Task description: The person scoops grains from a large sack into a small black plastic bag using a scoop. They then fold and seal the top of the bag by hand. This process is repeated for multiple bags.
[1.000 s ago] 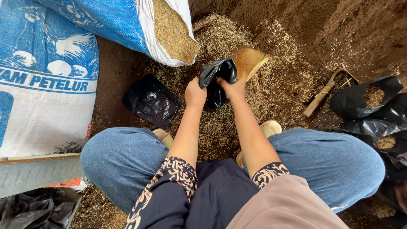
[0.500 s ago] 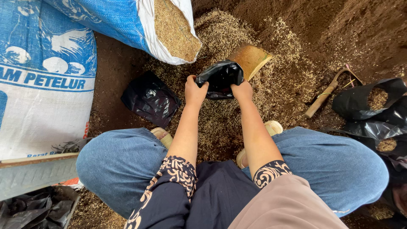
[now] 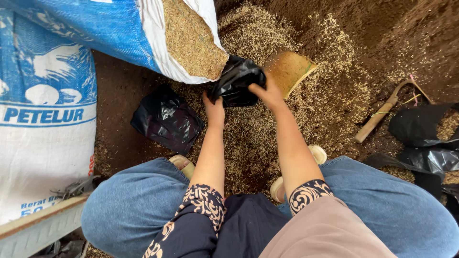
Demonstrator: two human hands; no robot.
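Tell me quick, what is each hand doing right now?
Left hand: closed on the near edge of the small black plastic bag.
Right hand: closed on the same bag's other side, beside the yellow scoop.

We're squatting with both arms stretched out forward between our knees, forearms bare below patterned cuffs. Our left hand (image 3: pixel 213 109) sits a bit lower, fingers curled shut in a pinch, back of the hand facing up. Our right hand (image 3: pixel 268 93) reaches slightly farther, knuckles up, fingers clamped tight too. The hands are close together, nearly level.
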